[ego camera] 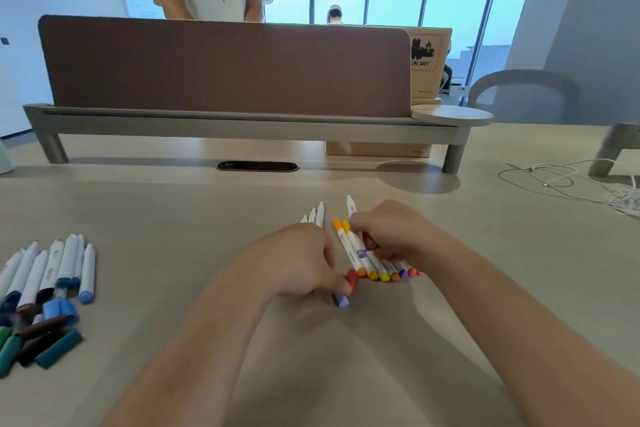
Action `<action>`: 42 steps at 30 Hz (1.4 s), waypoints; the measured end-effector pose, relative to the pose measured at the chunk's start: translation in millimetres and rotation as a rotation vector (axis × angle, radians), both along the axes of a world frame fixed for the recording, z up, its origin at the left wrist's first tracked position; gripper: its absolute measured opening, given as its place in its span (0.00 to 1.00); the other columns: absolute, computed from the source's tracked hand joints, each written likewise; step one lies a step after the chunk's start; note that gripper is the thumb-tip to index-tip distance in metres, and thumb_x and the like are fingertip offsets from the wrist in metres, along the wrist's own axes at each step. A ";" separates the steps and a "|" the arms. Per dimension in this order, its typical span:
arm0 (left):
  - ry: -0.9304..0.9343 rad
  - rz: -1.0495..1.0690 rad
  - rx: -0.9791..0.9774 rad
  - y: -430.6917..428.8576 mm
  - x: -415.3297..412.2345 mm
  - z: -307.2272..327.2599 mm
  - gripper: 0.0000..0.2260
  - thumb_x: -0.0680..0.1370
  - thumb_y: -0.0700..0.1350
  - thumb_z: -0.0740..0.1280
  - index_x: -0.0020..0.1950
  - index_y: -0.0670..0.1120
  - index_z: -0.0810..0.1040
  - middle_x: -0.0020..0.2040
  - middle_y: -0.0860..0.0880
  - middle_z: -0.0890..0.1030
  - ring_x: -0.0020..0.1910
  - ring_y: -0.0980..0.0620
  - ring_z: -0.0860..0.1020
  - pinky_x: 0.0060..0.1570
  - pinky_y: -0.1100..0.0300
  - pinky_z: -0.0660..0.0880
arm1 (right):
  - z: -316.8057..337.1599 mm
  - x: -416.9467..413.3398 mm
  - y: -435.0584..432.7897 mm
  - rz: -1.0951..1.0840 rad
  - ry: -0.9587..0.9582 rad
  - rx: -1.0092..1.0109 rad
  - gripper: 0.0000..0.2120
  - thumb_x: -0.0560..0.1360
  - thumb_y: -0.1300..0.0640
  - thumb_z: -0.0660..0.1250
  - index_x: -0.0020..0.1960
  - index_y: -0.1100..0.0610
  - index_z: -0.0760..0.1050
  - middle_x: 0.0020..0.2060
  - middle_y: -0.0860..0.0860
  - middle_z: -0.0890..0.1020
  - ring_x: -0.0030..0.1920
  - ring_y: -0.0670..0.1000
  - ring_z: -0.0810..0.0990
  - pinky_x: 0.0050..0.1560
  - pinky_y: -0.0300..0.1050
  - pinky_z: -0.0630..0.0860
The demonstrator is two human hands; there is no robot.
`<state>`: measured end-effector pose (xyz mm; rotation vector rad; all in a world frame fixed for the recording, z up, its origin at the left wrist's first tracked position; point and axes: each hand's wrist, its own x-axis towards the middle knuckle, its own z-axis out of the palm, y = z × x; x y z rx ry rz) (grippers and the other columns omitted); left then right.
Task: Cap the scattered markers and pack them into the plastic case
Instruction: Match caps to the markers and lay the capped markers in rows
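Your left hand (pixel 298 262) curls its fingers round a bunch of white markers (pixel 317 215) above the middle of the table (pixel 173 211), their tips poking out past the knuckles. Just beside it, your right hand (pixel 391 236) grips a fan of warm-capped markers (pixel 372 265), coloured ends toward you. More blue and green markers (pixel 52 267) and loose caps (pixel 59 348) lie well apart at the far left.

markers (pixel 374 262) mid-table (pixel 173 204), caps (pixel 45 343) far left
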<state>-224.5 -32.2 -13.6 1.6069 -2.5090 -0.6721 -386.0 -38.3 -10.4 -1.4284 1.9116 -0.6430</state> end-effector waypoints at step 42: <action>1.223 0.512 0.160 -35.3 19.7 -9.5 0.08 0.80 0.34 0.60 0.44 0.42 0.76 0.33 0.46 0.73 0.26 0.53 0.63 0.24 0.64 0.56 | -7.5 8.9 18.0 0.380 -0.046 -0.234 0.05 0.78 0.52 0.65 0.48 0.53 0.78 0.34 0.53 0.84 0.30 0.49 0.79 0.44 0.50 0.80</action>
